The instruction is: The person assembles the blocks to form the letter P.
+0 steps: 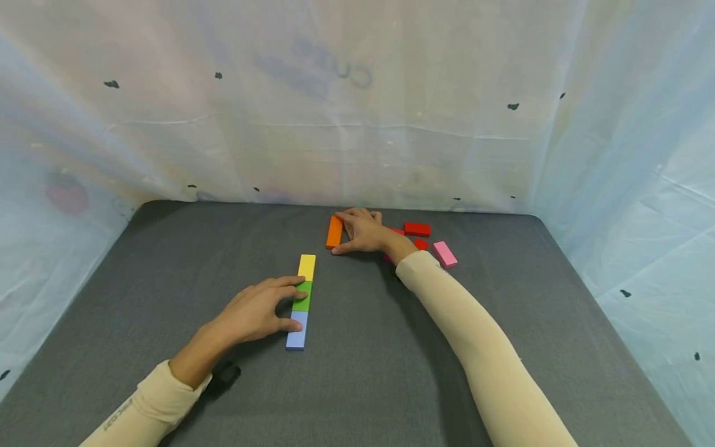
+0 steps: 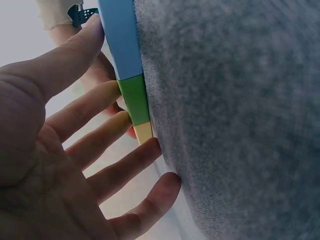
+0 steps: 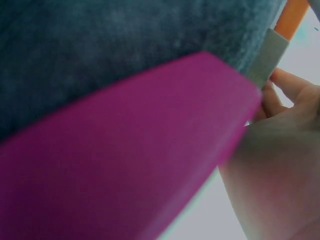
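Observation:
A yellow block [image 1: 306, 266], a green block [image 1: 302, 303] and a light blue block [image 1: 295, 342] lie end to end in a straight row on the dark grey table. Along the row's left side rests my left hand [image 1: 254, 315], fingers spread, thumb at the blue block and fingertips by the green and yellow ones. Farther back, my right hand [image 1: 363, 232] spans an orange block [image 1: 333, 234], index finger at its far end and thumb at its near end. In the right wrist view, a grey piece [image 3: 270, 57] adjoins the orange; its kind is unclear.
Right of the right hand lie a red block [image 1: 417, 230], a smaller-looking red one [image 1: 421, 244] and a pink block [image 1: 445, 254]. The right wrist hides others partly. A magenta block [image 3: 140, 145] fills the right wrist view. Pale curtains [image 1: 357, 149] hang behind the table.

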{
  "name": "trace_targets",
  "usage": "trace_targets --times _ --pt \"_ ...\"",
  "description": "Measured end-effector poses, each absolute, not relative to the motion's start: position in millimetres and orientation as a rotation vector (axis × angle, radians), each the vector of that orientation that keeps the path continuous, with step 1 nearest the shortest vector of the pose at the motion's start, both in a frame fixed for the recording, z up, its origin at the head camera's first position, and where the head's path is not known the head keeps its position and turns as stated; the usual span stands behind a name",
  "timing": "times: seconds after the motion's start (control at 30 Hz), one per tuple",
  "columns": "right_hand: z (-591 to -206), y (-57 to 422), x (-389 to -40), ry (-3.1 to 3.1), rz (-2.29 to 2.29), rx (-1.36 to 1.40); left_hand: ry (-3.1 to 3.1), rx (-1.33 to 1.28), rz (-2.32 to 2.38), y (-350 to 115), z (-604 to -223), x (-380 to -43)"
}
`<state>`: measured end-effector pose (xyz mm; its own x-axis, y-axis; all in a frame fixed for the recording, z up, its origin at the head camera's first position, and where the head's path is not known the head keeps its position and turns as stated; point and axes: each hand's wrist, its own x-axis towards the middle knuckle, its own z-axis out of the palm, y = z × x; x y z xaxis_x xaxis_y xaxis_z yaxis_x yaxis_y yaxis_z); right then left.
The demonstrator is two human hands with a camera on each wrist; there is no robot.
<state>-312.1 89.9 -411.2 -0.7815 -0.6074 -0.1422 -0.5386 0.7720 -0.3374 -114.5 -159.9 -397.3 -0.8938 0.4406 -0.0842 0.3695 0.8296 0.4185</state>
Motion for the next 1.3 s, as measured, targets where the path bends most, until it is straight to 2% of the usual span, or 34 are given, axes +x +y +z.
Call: trace_targets --times 1.3 --pt "-408.1 83.5 -311.8 2.714 -0.439 -0.869 2.901 0.544 0.550 -156.4 -398.3 -111.9"
